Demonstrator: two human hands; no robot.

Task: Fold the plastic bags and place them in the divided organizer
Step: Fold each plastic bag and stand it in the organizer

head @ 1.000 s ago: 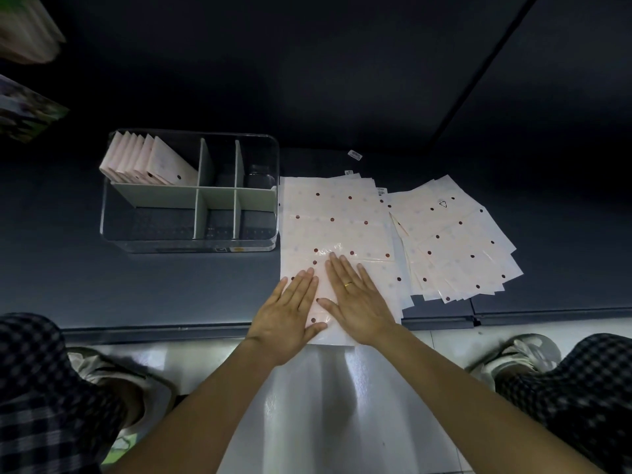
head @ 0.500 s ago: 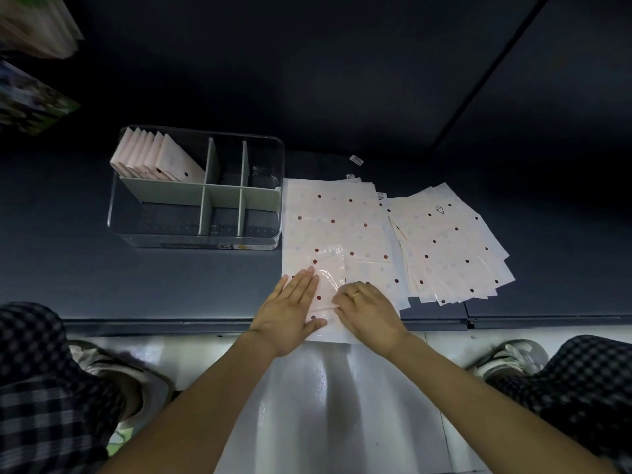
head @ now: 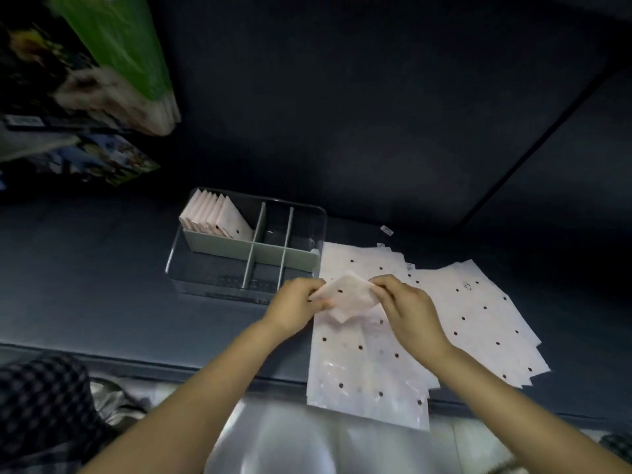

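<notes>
A small folded pink dotted plastic bag point(head: 349, 297) is held up between both hands, just above the flat stack. My left hand point(head: 295, 307) pinches its left corner and my right hand point(head: 408, 311) pinches its right corner. Under them lies a flat pile of dotted bags point(head: 362, 367) that reaches over the platform's front edge. A second fanned pile of bags point(head: 478, 319) lies to the right. The clear divided organizer point(head: 191, 268) stands to the left; its back left compartment holds several folded bags point(head: 215, 215) standing on edge.
The work surface is a dark platform point(head: 102, 285) with a raised front edge. Colourful packages point(head: 85, 80) hang at the upper left. Small white labels point(head: 386, 230) lie behind the bags. My checked trouser knee point(head: 44, 405) and a pale floor point(head: 273, 446) are below.
Earlier both hands pressed flat on the top bag near the platform's front edge. Now they hold a small folded bag lifted off the pile, farther back and nearer the organizer. The camera view has shifted.
</notes>
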